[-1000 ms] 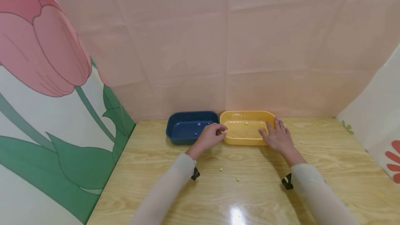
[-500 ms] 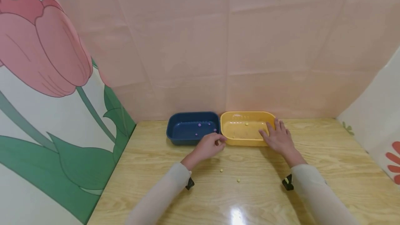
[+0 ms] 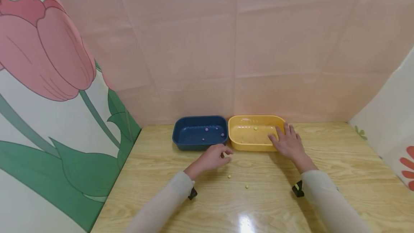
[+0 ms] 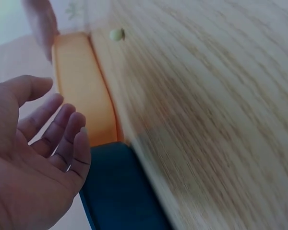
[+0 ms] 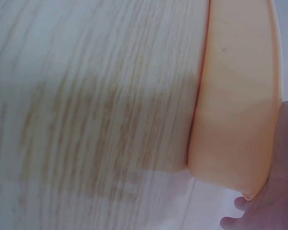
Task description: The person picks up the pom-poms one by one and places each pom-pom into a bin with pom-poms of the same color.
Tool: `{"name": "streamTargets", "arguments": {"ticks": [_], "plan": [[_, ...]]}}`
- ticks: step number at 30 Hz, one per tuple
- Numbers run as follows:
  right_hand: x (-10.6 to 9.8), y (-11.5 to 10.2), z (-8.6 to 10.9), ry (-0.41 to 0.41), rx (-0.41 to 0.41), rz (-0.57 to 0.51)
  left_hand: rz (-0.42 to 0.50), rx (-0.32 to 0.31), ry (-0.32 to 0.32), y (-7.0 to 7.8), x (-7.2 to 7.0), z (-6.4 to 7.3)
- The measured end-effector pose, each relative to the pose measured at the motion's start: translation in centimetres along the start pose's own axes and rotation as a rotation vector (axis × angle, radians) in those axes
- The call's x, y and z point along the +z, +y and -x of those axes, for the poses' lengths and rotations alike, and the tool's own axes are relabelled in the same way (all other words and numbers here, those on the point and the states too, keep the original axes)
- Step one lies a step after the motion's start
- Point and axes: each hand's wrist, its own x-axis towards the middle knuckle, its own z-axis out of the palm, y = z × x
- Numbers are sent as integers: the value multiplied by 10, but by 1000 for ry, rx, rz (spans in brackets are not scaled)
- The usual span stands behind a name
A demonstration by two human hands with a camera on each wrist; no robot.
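Note:
My left hand (image 3: 213, 156) hovers just in front of the dark blue tray (image 3: 181, 143), its fingers loosely bent with nothing between them in the left wrist view. Two small pale yellow beads (image 3: 229, 176) lie on the tabletop near it; one yellow bead (image 4: 117, 34) also shows in the left wrist view. My right hand (image 3: 289, 145) rests with spread fingers on the right end of the yellow tray (image 3: 258, 147). Several purple beads (image 3: 206, 129) are in the blue tray. In the yellow tray lie a pale yellow bead (image 3: 255, 128) and fainter ones.
Both trays stand side by side on the wood-grain table (image 3: 155, 175), against a pink cloth backdrop (image 3: 181, 46). A tulip-printed panel (image 3: 58, 53) borders the left side, and a white flowered panel (image 3: 391, 125) the right. A second loose bead (image 3: 247, 186) lies nearer the front.
My left hand has drawn back from the gap between the trays toward the front, its fingers loosening. More purple beads in the blue tray now show. The right hand has stayed in place.

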Motion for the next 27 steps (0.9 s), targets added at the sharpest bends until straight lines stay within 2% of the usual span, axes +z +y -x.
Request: {"name": "streamTargets", "arguments": {"ticks": [6,14,23,27], "plan": [[-1,0,0,-9,0,0,14,-16,-54,1,0,5],[-4,-5,2,-5,3,4,-20,-2,-109,2,2,10],[-2,-5,2,-5,0,11,-88,53,-161,-7,8,12],[-2,-5,2,-7,2,4,-121,69,-187,-7,10,12]]}}
